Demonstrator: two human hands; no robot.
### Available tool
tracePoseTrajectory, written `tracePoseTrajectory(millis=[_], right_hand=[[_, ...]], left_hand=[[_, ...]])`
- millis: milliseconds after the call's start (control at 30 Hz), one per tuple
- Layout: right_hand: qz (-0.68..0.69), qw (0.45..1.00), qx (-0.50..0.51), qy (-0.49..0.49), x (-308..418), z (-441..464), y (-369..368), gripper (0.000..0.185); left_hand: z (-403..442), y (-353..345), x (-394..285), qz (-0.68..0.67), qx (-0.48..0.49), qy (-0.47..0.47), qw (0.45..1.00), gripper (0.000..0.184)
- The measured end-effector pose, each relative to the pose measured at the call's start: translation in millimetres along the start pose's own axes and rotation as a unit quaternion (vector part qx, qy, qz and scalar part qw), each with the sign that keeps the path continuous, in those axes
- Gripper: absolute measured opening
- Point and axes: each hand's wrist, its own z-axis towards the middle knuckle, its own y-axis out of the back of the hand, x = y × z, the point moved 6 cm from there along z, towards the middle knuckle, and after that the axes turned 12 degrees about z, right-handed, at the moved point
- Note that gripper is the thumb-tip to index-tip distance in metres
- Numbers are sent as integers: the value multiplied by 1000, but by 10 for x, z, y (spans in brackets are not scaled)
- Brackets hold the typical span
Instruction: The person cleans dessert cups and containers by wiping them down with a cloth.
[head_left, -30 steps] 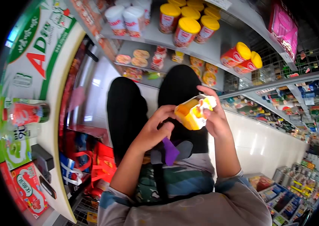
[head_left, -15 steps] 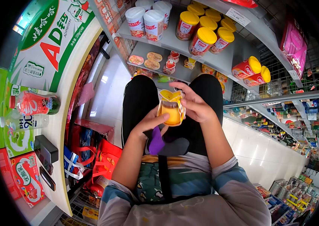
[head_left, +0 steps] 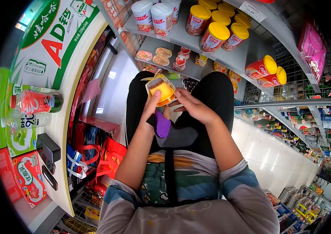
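Observation:
My left hand is closed around a small yellow carton with a brown-and-yellow picture on its side, thumb pressed on the front. The carton tilts to the left above my left thigh, and its top flaps stand up. My right hand is beside its lower right edge, fingers apart, the index fingertip close to or touching the carton. The carton's contents are hidden. A purple and black cloth piece lies near my left wrist, over my lap.
Ahead stand shelves with yellow-lidded cans, white-lidded tubs and small packs. On the left, a counter bears a large drink box, a bottle and a black device. A red bag sits below it.
The carton has moved up and to the left in my left hand and now tilts. My right hand has come off its top and is lower, by its right side.

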Motion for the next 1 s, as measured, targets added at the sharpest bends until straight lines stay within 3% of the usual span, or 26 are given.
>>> tracePoseTrajectory(millis=[67,100,233,267,333,367,500,567,667,800,1000], right_hand=[[-25,1000,-11,-8,-69,-20,-7,62],[-25,1000,-3,-18,-81,-47,-38,59],[-30,996,71,-51,-214,-69,-94,51],[-30,996,72,-51,-215,-93,-67,51],[-174,979,106,-20,-90,-169,-153,36],[-146,984,100,-25,-118,-173,-150,31],[-172,979,86,-59,-90,-241,-149,34],[-233,965,103,-68,-96,-261,-162,50],[-269,954,118,-58,-156,-230,-152,58],[-309,943,124,2,-184,-223,-186,62],[-278,929,233,-72,-299,-240,-455,59]], left_hand=[[-34,-16,-53,-2,-66,-4,998,58],[-20,-49,-82,22,-17,-13,1000,63],[-14,-27,-119,33,-53,-54,997,66],[8,26,-43,4,-16,-13,1000,66],[-11,-18,-29,-25,20,26,999,67],[-18,-5,-50,-20,-10,13,1000,66],[-56,-52,-177,10,-98,-66,993,67],[-51,-28,-168,5,-78,-59,995,66],[-43,-27,-162,3,-44,-54,998,66],[-28,9,-143,2,-53,-52,997,63],[-1,2,-140,-67,-24,-98,993,61]])
